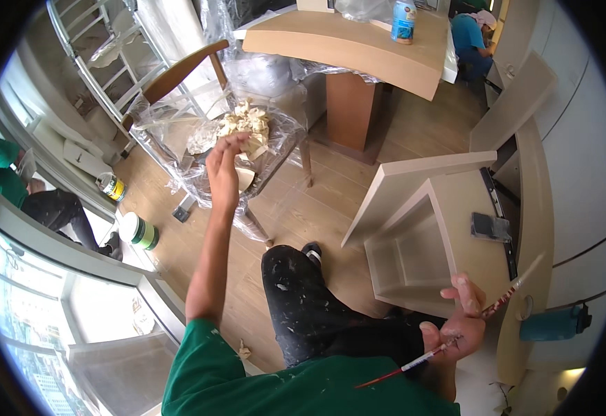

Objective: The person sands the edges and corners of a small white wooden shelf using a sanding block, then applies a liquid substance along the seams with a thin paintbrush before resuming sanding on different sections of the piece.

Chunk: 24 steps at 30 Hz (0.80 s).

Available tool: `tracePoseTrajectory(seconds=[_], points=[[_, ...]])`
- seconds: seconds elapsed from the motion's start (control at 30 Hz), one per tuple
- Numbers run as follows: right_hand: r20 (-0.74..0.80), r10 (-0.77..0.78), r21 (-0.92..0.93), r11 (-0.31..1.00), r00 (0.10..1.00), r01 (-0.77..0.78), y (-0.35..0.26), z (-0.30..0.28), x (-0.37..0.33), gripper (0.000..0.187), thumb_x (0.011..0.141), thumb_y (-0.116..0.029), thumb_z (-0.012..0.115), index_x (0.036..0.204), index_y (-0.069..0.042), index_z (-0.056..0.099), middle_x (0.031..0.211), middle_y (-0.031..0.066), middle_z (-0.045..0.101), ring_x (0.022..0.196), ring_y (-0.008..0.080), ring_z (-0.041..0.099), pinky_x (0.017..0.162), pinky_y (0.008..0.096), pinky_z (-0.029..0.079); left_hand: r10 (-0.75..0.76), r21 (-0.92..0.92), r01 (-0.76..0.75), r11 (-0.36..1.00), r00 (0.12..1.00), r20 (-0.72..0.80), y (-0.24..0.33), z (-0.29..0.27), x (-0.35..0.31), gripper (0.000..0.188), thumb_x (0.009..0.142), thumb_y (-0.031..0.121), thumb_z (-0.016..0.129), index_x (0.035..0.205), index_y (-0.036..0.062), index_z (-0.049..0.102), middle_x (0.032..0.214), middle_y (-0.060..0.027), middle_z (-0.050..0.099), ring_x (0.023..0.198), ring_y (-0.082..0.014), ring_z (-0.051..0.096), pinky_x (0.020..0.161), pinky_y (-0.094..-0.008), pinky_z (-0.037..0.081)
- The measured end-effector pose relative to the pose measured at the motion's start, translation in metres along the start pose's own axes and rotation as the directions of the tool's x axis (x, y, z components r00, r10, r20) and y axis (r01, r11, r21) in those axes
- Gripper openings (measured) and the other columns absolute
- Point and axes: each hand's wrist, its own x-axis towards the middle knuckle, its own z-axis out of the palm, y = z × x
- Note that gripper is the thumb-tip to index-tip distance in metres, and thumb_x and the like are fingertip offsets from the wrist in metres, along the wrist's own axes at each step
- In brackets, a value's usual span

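My left hand [222,165] reaches forward over a plastic-wrapped chair [278,161], its fingers outstretched and holding nothing that I can see. Just beyond the fingertips, a heap of crumpled cream-coloured scraps [246,119] covers part of the seat. A small cream curved piece [244,180] lies beside the wrist. At the lower right, my right hand [461,322] grips a paintbrush [502,299] with a red-and-white handle, its pale tip pointing up and right. A thin red-and-white shaft [407,365] sticks out the hand's other side; whether it belongs to a second brush I cannot tell.
An open beige cabinet [414,239] stands right of my knee, with a dark flat item [490,227] on it. A teal bottle [554,323] is beyond. Ahead is a curved desk [344,43] with a blue can [404,22]. Tubs [138,231], a ladder [112,66] and a crouching person [472,41] surround.
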Motion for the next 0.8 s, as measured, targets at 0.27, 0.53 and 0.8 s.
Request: tracePoseTrajectory(seconds=[0.27,0.53,0.8], points=[[-0.118,0.047,-0.3,0.951,0.992,-0.081,-0.008,-0.059,-0.008,0.039,0.104,-0.027,0.058,0.131,0.002,0.054,0.132,0.0313,0.062,0.104,0.0352,0.063,0.088,0.0479,0.056,0.015,0.779,0.019,0.627,0.999,-0.036,-0.265,-0.075,0.131,0.023,0.081,0.024,0.074,0.092,0.004,0.079,0.09,-0.018,0.076,0.086,-0.0377,0.071,0.078,-0.0479,0.056],[-0.264,0.33,0.009,0.94,0.906,-0.34,-0.039,-0.117,0.002,0.059,0.106,-0.042,0.045,0.137,0.008,0.053,0.136,0.0297,0.059,0.104,0.0292,0.068,0.083,0.0382,0.055,0.09,0.9,-0.099,0.425,0.994,0.066,-0.309,-0.066,0.131,0.026,0.083,0.011,0.074,0.108,0.01,0.067,0.103,-0.0177,0.066,0.094,-0.0413,0.066,0.082,-0.0543,0.052],[-0.251,0.499,0.245,0.862,0.83,-0.444,-0.029,-0.122,-0.001,0.018,0.102,-0.004,0.043,0.097,-0.004,0.061,0.1,0.013,0.056,0.063,0.0042,0.047,0.052,0.0196,0.035,0.202,0.732,-0.04,0.68,0.97,-0.135,-0.228,-0.07,0.161,0.025,0.1,0.028,0.065,0.108,0.0043,0.069,0.086,-0.013,0.067,0.075,-0.0299,0.061,0.069,-0.0454,0.047]])
